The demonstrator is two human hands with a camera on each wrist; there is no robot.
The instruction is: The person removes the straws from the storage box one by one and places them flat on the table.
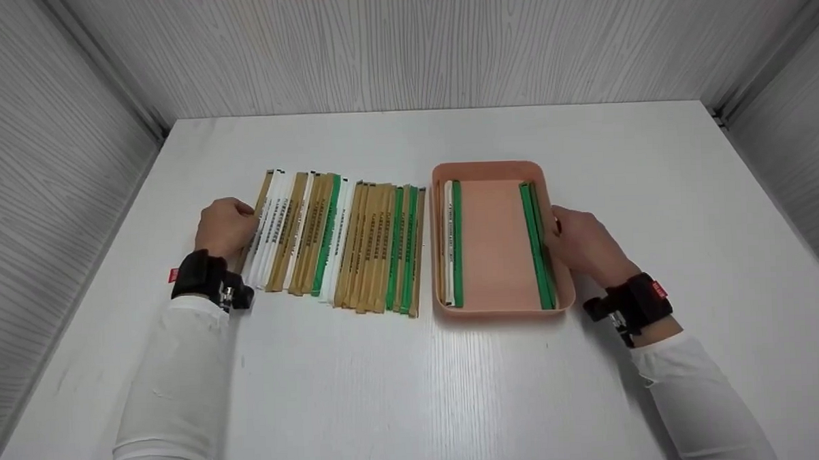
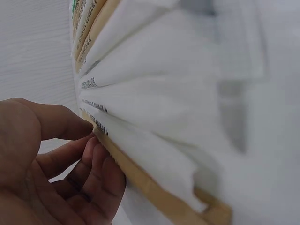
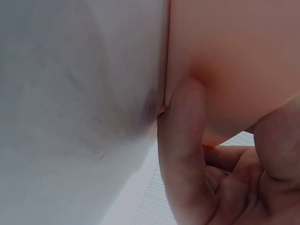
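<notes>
A row of long, thin paper-wrapped sticks, brown, white and green with dark print, lies side by side on the table. My left hand (image 1: 225,226) is at the row's left end, where its thumb and fingers pinch the edge of a brown paper-wrapped stick (image 2: 145,183). Several white paper-wrapped sticks (image 2: 140,98) lie right beside that one. On the right, my right hand (image 1: 587,241) grips the right wall of a pink plastic tray (image 1: 501,313), its thumb (image 3: 183,140) pressed along the outside. Inside the tray, a white stick (image 1: 449,242) and green sticks (image 1: 537,253) stand along opposite sides.
The white tabletop (image 1: 401,394) reaches to a grey wood-grain panel (image 1: 430,45) at the back. Similar panels rise at the left (image 1: 39,168) and right. Only a narrow gap separates the row's right end from the tray.
</notes>
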